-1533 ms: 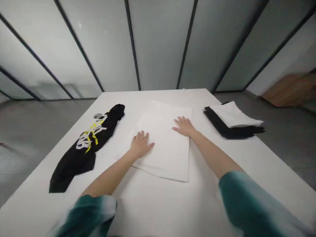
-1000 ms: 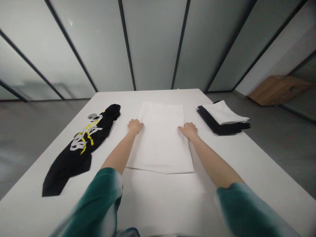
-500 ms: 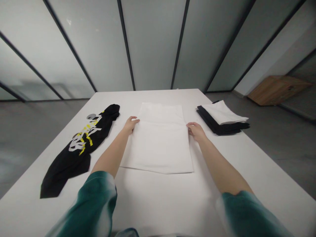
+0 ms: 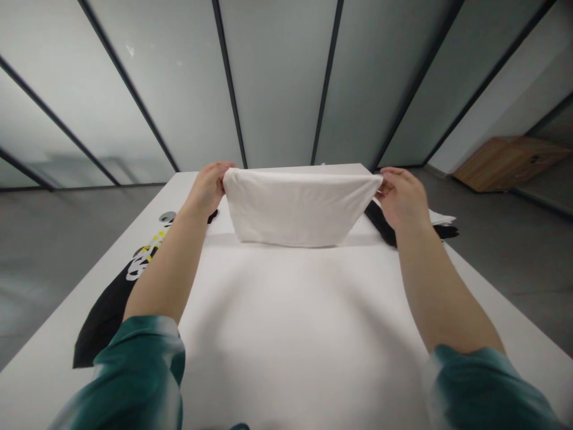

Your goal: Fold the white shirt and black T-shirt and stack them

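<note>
With the middle of the white cloth (image 4: 299, 209) as the centre of the dial and 12 o'clock toward the far edge of the worktop (image 4: 304, 334), the left hand (image 4: 209, 188) has its fingers clamped on the cloth's 10 o'clock corner. The right hand (image 4: 403, 197) has its fingers pinched together on the 2 o'clock corner. The cloth lies between the two sets of fingers, its top edge drawn nearly straight across with a slight sag, and its body drops from them toward 6 o'clock, narrowing lower down. Whether the bottom edge touches the worktop or hangs just above it, I cannot tell. The left thumb is hidden.

At 8 o'clock, a black garment (image 4: 98, 325) with white and yellow print lies partly behind the left forearm. A round grey disc (image 4: 168, 216) sits at 9 o'clock, beside the print. At 3 o'clock, a folded black cloth (image 4: 380, 224) with a folded white piece (image 4: 443, 219) on top is partly covered by the right hand and forearm.
</note>
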Demonstrator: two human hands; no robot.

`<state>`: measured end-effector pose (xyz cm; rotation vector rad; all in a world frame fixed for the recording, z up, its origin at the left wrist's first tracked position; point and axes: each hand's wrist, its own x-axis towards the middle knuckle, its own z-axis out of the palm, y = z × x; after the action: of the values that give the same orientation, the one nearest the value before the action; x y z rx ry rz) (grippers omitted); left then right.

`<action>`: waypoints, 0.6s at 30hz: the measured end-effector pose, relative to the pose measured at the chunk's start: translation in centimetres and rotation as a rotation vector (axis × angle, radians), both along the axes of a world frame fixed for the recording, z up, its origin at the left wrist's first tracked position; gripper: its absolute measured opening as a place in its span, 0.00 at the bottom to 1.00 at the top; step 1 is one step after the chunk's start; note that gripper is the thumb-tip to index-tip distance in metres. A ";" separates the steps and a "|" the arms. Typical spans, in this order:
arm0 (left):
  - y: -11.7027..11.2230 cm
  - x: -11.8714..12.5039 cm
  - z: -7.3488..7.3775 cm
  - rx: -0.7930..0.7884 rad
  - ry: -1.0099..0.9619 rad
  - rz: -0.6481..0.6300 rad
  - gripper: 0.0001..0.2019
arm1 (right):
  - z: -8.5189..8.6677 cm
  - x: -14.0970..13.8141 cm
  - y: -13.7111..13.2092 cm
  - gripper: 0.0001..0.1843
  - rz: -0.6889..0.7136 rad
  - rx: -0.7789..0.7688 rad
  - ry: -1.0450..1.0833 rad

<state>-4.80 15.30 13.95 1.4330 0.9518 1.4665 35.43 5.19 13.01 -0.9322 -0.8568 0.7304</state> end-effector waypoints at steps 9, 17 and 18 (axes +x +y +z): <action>5.2 2.0 0.7 -0.152 0.026 0.014 0.22 | 2.1 -1.2 6.2 0.05 -0.081 -0.246 -0.130; 1.8 -0.1 2.5 0.052 0.098 0.137 0.17 | 2.6 -0.1 2.3 0.04 -0.117 0.007 -0.386; 0.4 -0.8 1.8 0.028 0.142 0.138 0.16 | 1.4 0.0 0.8 0.05 -0.128 0.003 -0.408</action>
<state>-5.60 15.72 15.77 1.5343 1.1416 1.4974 35.40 6.01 14.45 -1.1431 -1.1417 0.4323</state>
